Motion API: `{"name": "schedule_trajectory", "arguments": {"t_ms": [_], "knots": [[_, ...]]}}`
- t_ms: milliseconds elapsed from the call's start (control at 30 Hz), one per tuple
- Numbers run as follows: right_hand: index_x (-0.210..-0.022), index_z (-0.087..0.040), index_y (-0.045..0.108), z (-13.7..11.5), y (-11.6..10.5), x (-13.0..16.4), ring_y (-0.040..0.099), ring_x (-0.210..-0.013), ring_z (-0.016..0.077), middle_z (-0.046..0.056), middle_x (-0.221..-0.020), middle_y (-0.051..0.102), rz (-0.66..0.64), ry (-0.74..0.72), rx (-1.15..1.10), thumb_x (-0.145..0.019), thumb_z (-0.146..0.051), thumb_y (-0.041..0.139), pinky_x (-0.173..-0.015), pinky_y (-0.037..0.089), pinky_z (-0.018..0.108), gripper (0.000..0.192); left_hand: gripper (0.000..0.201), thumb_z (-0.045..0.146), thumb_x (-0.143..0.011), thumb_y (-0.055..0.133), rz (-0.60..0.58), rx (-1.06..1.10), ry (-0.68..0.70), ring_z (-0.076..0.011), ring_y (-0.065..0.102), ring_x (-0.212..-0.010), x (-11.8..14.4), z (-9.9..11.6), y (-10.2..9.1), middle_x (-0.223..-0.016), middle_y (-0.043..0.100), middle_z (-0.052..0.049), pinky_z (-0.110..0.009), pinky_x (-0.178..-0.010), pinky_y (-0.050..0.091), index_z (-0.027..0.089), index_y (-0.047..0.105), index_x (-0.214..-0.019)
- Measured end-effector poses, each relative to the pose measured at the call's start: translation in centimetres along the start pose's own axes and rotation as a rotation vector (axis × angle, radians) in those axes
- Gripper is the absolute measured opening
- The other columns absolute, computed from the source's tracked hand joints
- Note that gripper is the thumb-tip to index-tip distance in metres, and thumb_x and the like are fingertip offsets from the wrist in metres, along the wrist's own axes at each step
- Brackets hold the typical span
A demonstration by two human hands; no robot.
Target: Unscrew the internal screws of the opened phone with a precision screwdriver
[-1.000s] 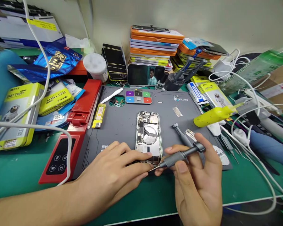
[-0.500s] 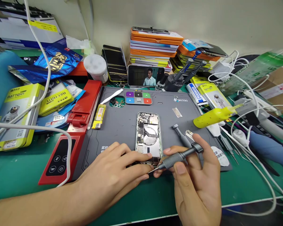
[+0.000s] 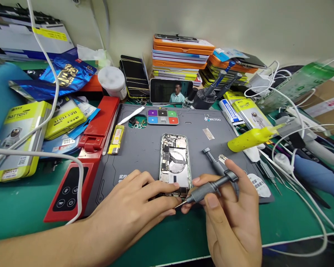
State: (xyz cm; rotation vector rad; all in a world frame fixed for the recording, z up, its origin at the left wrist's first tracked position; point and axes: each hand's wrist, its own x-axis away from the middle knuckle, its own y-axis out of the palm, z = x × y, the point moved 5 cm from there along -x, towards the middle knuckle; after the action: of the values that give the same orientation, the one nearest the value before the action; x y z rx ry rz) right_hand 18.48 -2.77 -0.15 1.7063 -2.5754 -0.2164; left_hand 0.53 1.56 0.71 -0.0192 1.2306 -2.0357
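Shifted only slightly since the earlier frames: both hands a touch lower and nearer the bench edge, the grip unchanged

Right hand (image 3: 231,218) curled shut around a slim grey metal precision screwdriver (image 3: 208,188), thumb and fingers pinching the knurled barrel, forefinger laid over the swivel cap at the back. Held like that, probably, to spin the barrel between the fingertips while pressing from the cap

Left hand (image 3: 133,207) resting palm down on the dark grey rubber work mat (image 3: 144,148), fingers loosely bent, closed on nothing, fingertips pressed against the near end of the opened silver phone chassis (image 3: 174,165); apparently bracing the chassis against sliding under the driver

Chassis lying flat, insides up, mid-mat, just beyond both hands. Long axis running away from the body toward the wall, lower end nearest the hands

Screwdriver long axis running across, rising from tip to cap: tip low and pointing left, down at the chassis's near edge beside the left fingertips, cap up at the right

Second grey screwdriver (image 3: 213,163) lying loose on the mat just beyond the right hand
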Motion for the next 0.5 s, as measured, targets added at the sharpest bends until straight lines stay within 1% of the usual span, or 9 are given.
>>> {"name": "schedule_trajectory", "arguments": {"t_ms": [100, 200, 333, 500], "knots": [[-0.153, -0.042, 0.054, -0.05, 0.0, 0.02, 0.074, -0.08, 0.0164, 0.003, -0.106, 0.075, -0.001, -0.011, 0.01, -0.106, -0.027, 0.064, -0.067, 0.069, 0.028, 0.05, 0.023, 0.031, -0.12, 0.047, 0.0, 0.011, -0.012, -0.0214, 0.059, -0.093, 0.09, -0.1, 0.23, -0.136, 0.077, 0.004, -0.039, -0.079, 0.04, 0.03, 0.068, -0.128], [-0.153, -0.042, 0.054, -0.13, 0.01, 0.11, 0.074, -0.078, 0.015, 0.003, -0.107, 0.076, -0.012, -0.019, 0.008, -0.107, -0.026, 0.062, -0.068, 0.069, 0.027, 0.049, 0.023, 0.032, -0.12, 0.045, -0.003, 0.014, -0.021, -0.0221, 0.057, -0.093, 0.13, -0.14, 0.26, -0.138, 0.075, 0.006, -0.039, -0.08, 0.038, 0.03, 0.067, -0.128], [-0.152, -0.044, 0.055, -0.14, -0.08, 0.08, 0.075, -0.08, 0.0136, 0.002, -0.108, 0.076, 0.003, -0.007, -0.014, -0.108, -0.026, 0.062, -0.07, 0.069, 0.025, 0.047, 0.022, 0.03, -0.12, 0.046, -0.014, 0.016, -0.015, -0.022, 0.057, -0.095, 0.15, -0.07, 0.19, -0.14, 0.074, 0.006, -0.039, -0.081, 0.038, 0.029, 0.064, -0.132], [-0.15, -0.044, 0.056, -0.25, -0.11, -0.05, 0.075, -0.073, 0.0121, 0.001, -0.106, 0.076, 0.004, -0.015, -0.039, -0.109, -0.026, 0.061, -0.069, 0.069, 0.025, 0.046, 0.024, 0.028, -0.12, 0.044, 0.003, 0.018, -0.004, -0.0221, 0.057, -0.097, 0.3, -0.06, 0.34, -0.142, 0.073, 0.004, -0.039, -0.083, 0.038, 0.028, 0.063, -0.134]]}}
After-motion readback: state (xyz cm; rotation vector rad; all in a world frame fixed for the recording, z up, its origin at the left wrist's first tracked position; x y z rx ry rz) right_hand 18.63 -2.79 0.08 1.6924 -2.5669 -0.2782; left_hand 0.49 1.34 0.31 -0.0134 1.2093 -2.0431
